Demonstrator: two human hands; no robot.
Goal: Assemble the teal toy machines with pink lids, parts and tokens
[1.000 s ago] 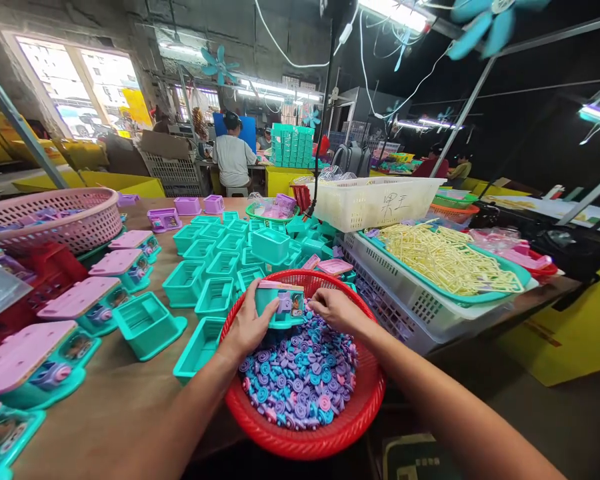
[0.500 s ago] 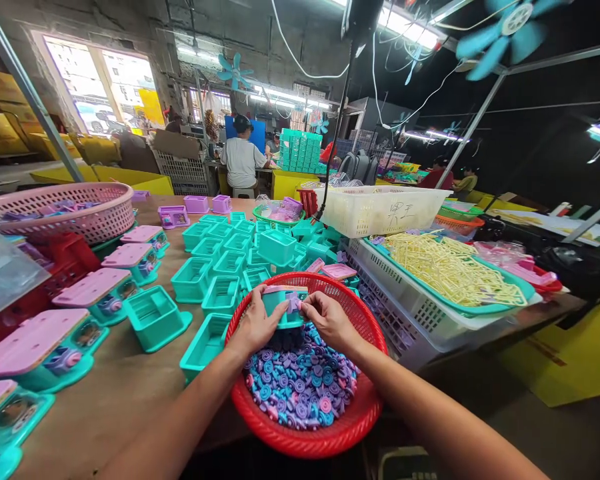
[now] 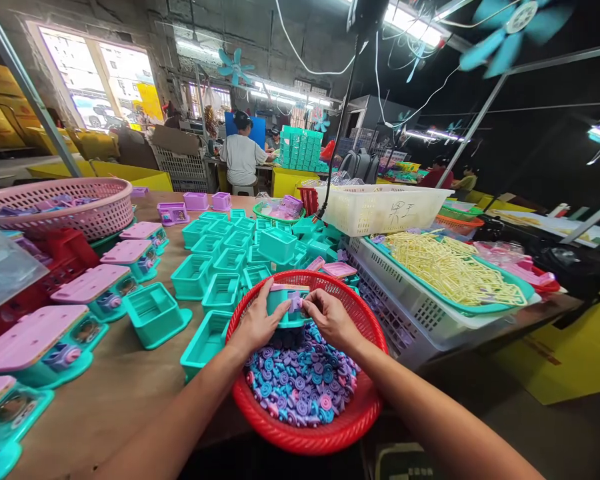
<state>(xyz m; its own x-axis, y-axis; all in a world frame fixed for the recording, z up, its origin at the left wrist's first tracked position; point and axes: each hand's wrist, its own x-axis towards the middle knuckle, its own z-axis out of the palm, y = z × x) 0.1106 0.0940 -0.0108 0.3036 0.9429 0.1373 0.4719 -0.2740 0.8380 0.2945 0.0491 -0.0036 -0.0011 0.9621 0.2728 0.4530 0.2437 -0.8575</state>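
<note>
Over a red plastic basket (image 3: 307, 440), my left hand (image 3: 258, 323) grips a teal toy box with a pink top (image 3: 280, 303) by its left side. A small purple piece (image 3: 295, 302) sits on the box's face. My right hand (image 3: 327, 317) is closed at that piece, thumb and finger pinched on a small pink part that they mostly cover. Beneath both hands, the basket holds many purple, blue and pink swirl-shaped pieces (image 3: 305, 390). Dark round shapes show under the box.
Teal open boxes (image 3: 225, 270) crowd the table beyond the basket. Pink-topped toys (image 3: 93, 283) line the left, near a pink basket (image 3: 105, 220). At right, yellow sticks (image 3: 435, 267) fill a tray beside a white crate (image 3: 380, 210). A person in a white shirt (image 3: 243, 160) sits farther back.
The teal box has shifted very slightly right and turned a little in my hands. My left fingers have moved slightly along its edge. The right hand's pinch stays at the purple piece.
</note>
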